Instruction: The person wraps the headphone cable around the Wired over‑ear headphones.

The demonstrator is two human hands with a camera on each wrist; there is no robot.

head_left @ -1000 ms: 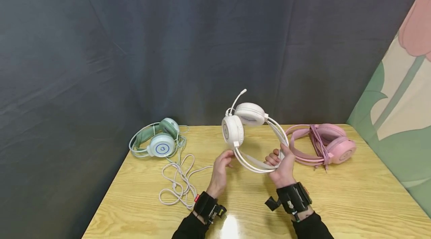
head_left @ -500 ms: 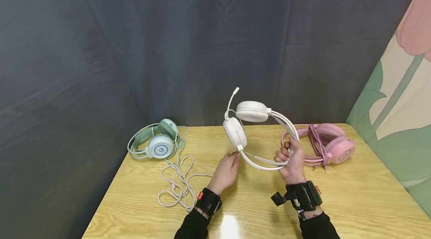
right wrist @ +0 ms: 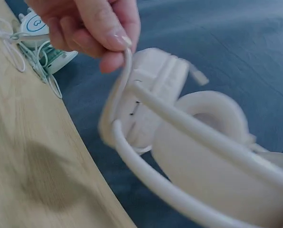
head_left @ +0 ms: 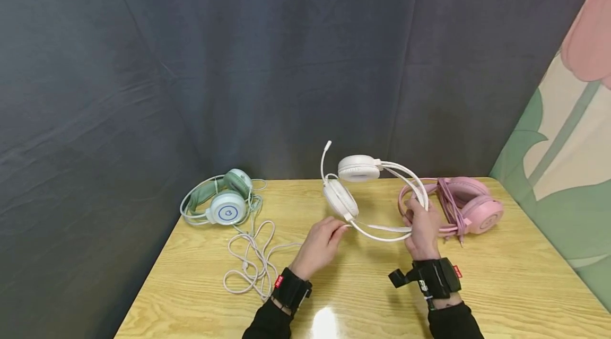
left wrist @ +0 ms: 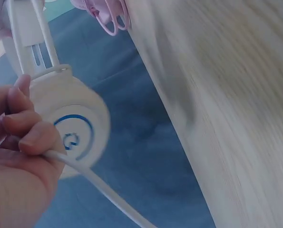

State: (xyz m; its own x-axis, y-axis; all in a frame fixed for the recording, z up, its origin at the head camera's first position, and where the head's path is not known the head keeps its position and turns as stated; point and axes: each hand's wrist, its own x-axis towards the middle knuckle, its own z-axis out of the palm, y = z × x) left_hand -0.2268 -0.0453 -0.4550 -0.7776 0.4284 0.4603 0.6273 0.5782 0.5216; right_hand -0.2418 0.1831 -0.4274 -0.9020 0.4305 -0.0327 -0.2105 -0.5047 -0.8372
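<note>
Left hand pinches a white cable; right hand is curled round the headband of the white headset, raised below and right of the head view's centre. Pink headphones lie lower right, mint-green headphones lower left.

White headset, blue logo. Green headset, blue ring. Pink headset. Table: yellow wood grain. Curtain: blue-grey. Wall: pink-green floral.

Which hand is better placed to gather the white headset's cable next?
Probably the left hand: its fingers pinch the cable, while the right hand is occupied gripping the headband.
</note>
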